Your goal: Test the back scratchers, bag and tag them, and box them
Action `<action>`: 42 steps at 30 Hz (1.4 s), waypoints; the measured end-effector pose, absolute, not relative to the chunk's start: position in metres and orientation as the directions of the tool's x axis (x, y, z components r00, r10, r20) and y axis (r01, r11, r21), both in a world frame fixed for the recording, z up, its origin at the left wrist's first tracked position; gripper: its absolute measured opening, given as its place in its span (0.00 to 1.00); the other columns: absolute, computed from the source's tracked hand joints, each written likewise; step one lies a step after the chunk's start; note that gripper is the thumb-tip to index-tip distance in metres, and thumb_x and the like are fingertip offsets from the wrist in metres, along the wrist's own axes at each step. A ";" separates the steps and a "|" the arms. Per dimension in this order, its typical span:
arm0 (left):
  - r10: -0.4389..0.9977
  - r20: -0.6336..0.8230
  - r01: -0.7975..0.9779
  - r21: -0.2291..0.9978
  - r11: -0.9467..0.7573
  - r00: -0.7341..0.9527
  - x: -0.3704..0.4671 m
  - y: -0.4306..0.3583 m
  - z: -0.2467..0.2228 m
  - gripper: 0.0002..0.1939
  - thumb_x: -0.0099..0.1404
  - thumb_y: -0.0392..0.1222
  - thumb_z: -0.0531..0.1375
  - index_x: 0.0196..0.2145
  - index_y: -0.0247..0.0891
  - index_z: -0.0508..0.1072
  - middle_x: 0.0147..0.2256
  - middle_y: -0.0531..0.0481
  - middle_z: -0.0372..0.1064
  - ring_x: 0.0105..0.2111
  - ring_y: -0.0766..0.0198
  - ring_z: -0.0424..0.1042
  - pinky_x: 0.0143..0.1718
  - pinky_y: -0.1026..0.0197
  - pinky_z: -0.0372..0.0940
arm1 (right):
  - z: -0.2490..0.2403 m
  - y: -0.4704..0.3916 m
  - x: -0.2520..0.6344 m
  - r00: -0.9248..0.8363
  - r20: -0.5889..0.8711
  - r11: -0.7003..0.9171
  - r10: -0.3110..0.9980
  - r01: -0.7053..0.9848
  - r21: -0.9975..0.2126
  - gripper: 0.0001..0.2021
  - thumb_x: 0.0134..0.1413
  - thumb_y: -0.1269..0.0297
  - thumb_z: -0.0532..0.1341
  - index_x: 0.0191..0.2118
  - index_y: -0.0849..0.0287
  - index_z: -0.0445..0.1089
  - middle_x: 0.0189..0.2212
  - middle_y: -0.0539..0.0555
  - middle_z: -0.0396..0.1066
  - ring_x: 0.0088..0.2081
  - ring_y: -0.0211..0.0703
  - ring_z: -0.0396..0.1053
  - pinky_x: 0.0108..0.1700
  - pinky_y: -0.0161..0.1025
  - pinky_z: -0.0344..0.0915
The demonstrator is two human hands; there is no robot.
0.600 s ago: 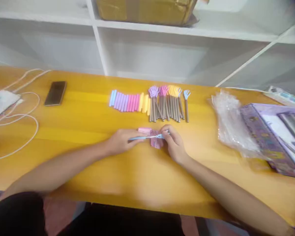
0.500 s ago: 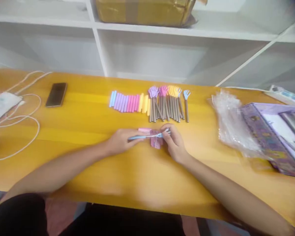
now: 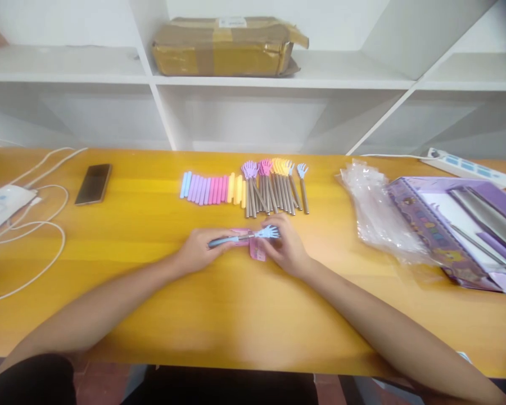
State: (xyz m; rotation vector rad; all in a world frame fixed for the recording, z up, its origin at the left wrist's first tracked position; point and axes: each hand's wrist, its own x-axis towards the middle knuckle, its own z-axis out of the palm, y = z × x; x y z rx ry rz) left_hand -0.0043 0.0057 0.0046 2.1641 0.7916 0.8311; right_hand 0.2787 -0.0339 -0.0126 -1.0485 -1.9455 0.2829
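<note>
My left hand [image 3: 200, 246] is closed on the blue handle of a back scratcher [image 3: 266, 232] with a metal rod. At its blue claw head is my right hand [image 3: 287, 246], thumb and fingers around the claw's edge; how firmly they press on it is hard to tell. Under the scratcher lies a pink piece [image 3: 258, 251], partly covered by my hands. Beyond them is a row of blue, purple, pink and yellow handles [image 3: 200, 190]. Beside that row lie several metal rods with purple, pink and yellow claws [image 3: 278, 188], and one blue-clawed rod [image 3: 304, 191] lies apart.
A phone [image 3: 93, 184] and white cables with a power strip [image 3: 8, 205] are on the left. To the right are clear plastic bags [image 3: 375, 216], a purple box [image 3: 442, 242] and another power strip [image 3: 468, 166]. A taped carton [image 3: 223, 50] stands on the shelf.
The camera view has tilted up and shifted right. My right hand has moved off the top of the claw head, which now shows more fully. My left hand still holds the handle.
</note>
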 end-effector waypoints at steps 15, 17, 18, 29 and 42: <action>0.384 0.469 0.497 -0.143 -0.856 0.795 -0.009 0.007 0.012 0.11 0.77 0.31 0.57 0.52 0.36 0.76 0.35 0.48 0.78 0.33 0.59 0.73 0.33 0.56 0.63 | -0.009 -0.031 0.290 -0.474 0.694 0.712 0.542 0.698 -0.079 0.08 0.72 0.70 0.63 0.52 0.58 0.78 0.38 0.55 0.75 0.36 0.40 0.73 0.37 0.38 0.69; 0.402 0.458 0.518 -0.157 -0.841 0.793 -0.012 0.013 0.014 0.15 0.76 0.28 0.55 0.54 0.37 0.75 0.37 0.48 0.78 0.34 0.59 0.72 0.33 0.56 0.63 | -0.010 -0.029 0.290 -0.419 0.716 0.677 0.558 0.729 -0.100 0.09 0.71 0.70 0.64 0.52 0.58 0.79 0.37 0.55 0.76 0.34 0.40 0.72 0.36 0.39 0.68; 0.406 0.463 0.526 -0.163 -0.835 0.788 -0.015 0.018 0.015 0.15 0.75 0.27 0.55 0.55 0.37 0.75 0.37 0.48 0.78 0.34 0.60 0.72 0.33 0.57 0.63 | -0.010 -0.027 0.292 -0.398 0.727 0.664 0.559 0.741 -0.105 0.10 0.70 0.70 0.64 0.52 0.57 0.80 0.36 0.55 0.76 0.34 0.40 0.72 0.36 0.39 0.68; 0.556 0.585 0.754 -0.156 -0.638 0.591 -0.148 0.125 0.038 0.14 0.78 0.39 0.54 0.48 0.48 0.81 0.33 0.48 0.76 0.33 0.58 0.71 0.32 0.56 0.59 | -0.017 0.020 0.447 0.033 0.863 0.163 0.504 0.978 -0.132 0.16 0.71 0.64 0.57 0.45 0.57 0.84 0.36 0.61 0.78 0.37 0.47 0.75 0.44 0.43 0.71; 0.714 0.500 0.830 -0.019 -0.557 0.491 -0.184 0.140 0.032 0.15 0.79 0.46 0.51 0.45 0.50 0.79 0.30 0.47 0.69 0.31 0.56 0.66 0.33 0.54 0.56 | -0.013 0.021 0.488 0.287 0.607 -0.146 0.741 0.951 -0.272 0.19 0.71 0.66 0.52 0.51 0.58 0.81 0.43 0.68 0.73 0.48 0.55 0.73 0.54 0.48 0.66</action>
